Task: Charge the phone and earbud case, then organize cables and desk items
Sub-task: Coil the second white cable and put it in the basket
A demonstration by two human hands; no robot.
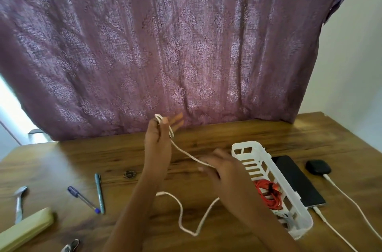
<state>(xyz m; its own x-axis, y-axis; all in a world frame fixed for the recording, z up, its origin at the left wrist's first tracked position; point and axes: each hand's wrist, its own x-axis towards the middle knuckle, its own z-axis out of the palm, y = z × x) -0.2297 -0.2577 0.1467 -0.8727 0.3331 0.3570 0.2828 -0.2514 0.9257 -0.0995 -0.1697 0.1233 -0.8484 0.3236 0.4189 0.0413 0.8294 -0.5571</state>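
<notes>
White cable (187,153): partly coiled around a raised hand, the rest trailing slack on the desk left of the white slotted basket (268,171). Red cable (268,194): coiled inside the basket. Black phone (295,181): flat, just right of the basket, charger plugged in. Black earbud case (318,166): right of the phone, cable attached.

Left hand (158,144) raised upright, right hand (222,171) extended, fingers loosely curled.
</notes>
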